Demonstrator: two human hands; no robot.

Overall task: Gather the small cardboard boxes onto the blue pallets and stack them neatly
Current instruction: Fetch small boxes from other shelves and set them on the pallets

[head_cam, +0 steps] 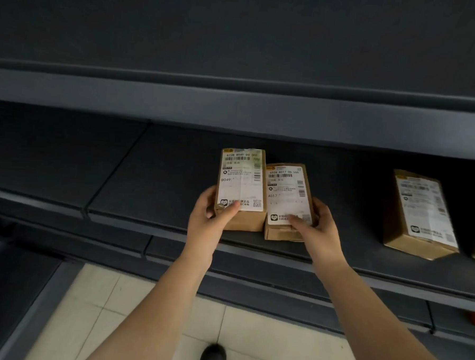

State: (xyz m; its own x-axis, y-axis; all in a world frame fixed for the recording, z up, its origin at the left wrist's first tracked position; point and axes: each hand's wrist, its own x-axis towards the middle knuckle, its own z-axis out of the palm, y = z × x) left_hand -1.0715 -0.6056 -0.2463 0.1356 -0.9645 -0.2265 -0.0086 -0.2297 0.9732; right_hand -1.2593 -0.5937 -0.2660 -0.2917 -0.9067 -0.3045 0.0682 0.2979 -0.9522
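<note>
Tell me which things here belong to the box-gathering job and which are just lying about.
Job:
- B049 box, gripped by left hand
- A017 box, gripped by right hand
- third box, further right

Just there:
- dark shelf
- tiled floor
- black shoe

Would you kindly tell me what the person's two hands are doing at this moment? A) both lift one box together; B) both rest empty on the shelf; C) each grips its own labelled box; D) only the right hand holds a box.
C: the left hand grips the B049 box and the right hand grips the A017 box beside it on the shelf.
</note>
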